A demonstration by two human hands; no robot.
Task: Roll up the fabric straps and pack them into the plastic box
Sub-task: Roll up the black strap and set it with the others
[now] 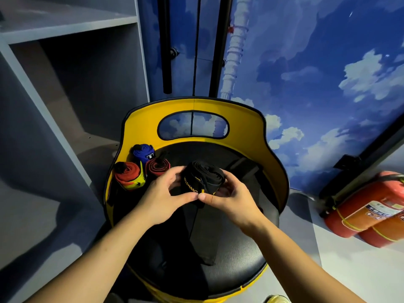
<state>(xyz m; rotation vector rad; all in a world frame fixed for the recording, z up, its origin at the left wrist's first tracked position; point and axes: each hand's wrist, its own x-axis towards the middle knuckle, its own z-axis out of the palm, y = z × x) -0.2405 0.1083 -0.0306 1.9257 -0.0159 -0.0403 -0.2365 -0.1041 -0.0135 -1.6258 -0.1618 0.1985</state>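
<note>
Together we grip the black strap roll (202, 179) above the chair seat (229, 265), left hand (162, 194) and right hand (231, 199) curling their fingers around it. Its loose tail hangs onto the seat; three finished rolls (140, 169) sit left of it.

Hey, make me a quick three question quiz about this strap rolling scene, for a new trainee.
1. True or false: both hands grip the black strap roll.
2. How many finished rolls lie at the left of the yellow chair?
3. Which lies farthest back: A the blue roll, B the red and yellow roll, C the dark red roll?

Key: 1 true, left hand and right hand. 2 three. 3 A.
</note>
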